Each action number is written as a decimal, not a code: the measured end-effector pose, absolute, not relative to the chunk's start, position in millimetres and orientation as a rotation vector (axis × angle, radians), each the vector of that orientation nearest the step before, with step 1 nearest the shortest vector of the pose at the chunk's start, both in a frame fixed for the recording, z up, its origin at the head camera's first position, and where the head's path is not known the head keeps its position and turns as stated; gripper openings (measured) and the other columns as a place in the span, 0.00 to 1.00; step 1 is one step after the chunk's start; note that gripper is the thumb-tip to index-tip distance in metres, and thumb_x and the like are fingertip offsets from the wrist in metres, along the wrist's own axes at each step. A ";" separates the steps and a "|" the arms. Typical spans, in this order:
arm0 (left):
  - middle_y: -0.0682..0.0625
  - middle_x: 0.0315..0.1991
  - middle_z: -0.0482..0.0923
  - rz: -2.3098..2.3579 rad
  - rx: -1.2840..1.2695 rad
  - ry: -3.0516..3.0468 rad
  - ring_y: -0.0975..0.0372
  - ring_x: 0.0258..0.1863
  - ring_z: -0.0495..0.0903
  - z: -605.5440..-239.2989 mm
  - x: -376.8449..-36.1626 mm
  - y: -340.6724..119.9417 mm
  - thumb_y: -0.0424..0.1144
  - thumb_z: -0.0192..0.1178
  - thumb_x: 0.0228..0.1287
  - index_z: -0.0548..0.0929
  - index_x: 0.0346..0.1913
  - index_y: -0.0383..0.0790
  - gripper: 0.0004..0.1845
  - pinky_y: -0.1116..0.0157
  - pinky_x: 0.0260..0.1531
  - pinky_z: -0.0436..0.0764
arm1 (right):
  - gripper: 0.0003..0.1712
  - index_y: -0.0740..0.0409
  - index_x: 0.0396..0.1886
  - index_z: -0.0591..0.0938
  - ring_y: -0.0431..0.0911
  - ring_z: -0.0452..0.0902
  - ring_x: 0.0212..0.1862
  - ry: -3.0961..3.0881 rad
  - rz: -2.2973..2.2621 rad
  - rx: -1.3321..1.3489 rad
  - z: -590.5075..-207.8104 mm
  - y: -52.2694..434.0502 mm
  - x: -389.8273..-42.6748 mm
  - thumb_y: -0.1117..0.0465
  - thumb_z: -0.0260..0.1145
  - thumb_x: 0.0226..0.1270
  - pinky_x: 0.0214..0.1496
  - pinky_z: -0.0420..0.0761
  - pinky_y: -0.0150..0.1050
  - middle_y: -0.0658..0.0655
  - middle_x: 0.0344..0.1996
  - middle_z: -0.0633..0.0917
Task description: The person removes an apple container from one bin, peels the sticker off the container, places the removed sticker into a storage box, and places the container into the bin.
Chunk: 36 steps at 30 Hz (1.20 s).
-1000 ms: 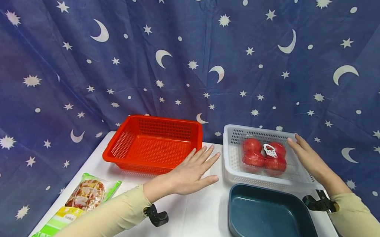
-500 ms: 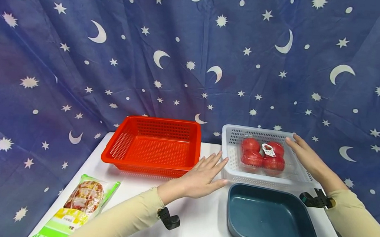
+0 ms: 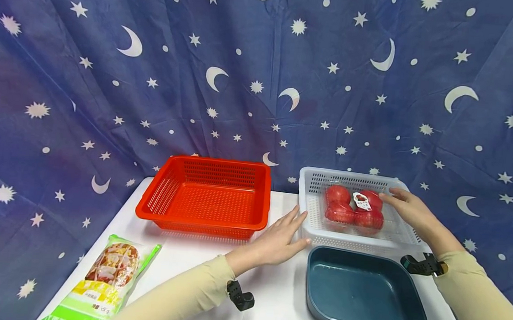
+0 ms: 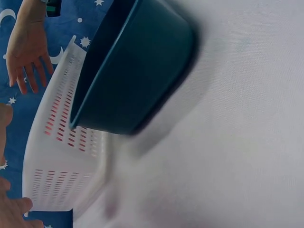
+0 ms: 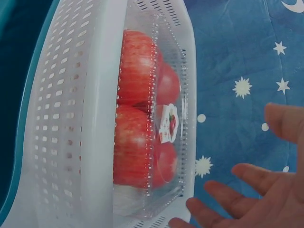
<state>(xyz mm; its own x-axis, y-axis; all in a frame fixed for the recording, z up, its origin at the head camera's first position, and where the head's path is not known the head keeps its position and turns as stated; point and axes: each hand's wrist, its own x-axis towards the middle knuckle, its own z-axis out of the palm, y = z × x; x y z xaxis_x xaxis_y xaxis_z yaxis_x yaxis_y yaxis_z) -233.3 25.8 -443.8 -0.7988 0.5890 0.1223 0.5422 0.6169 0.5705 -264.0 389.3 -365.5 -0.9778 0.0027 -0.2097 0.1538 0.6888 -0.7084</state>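
A clear plastic pack of red apples (image 3: 340,213) with a white label lies inside the white perforated basket (image 3: 323,234). My left hand (image 3: 277,241) is held with fingers extended close to that basket's left side; whether it touches the rim I cannot tell. Over the basket's right end is my right hand (image 3: 410,211), its fingertips near the apple pack. In the right wrist view the fingers of that hand (image 5: 259,192) are spread and hold nothing. From the left wrist, the white basket (image 4: 61,142) appears beyond the dark teal tub (image 4: 142,66).
An orange-red perforated basket (image 3: 212,224) stands at the back left. In front of the white basket sits the dark teal tub (image 3: 363,294). A green and yellow food packet (image 3: 104,281) lies at the table's left edge. A starry blue curtain (image 3: 245,68) hangs behind.
My left hand has moved right to the white basket's left side. My right hand has come left over the basket's right rim, closer to the apples. The baskets and tub stay put.
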 end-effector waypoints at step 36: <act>0.46 0.82 0.48 1.438 0.713 2.659 0.58 0.65 0.75 -475.0 -258.2 57.5 0.52 0.65 0.69 0.70 0.69 0.42 0.32 0.57 0.62 0.76 | 0.65 0.66 0.77 0.24 0.80 0.33 0.74 2.366 -1.313 0.420 -384.9 415.1 -295.2 0.29 0.53 0.73 0.67 0.53 0.79 0.76 0.76 0.27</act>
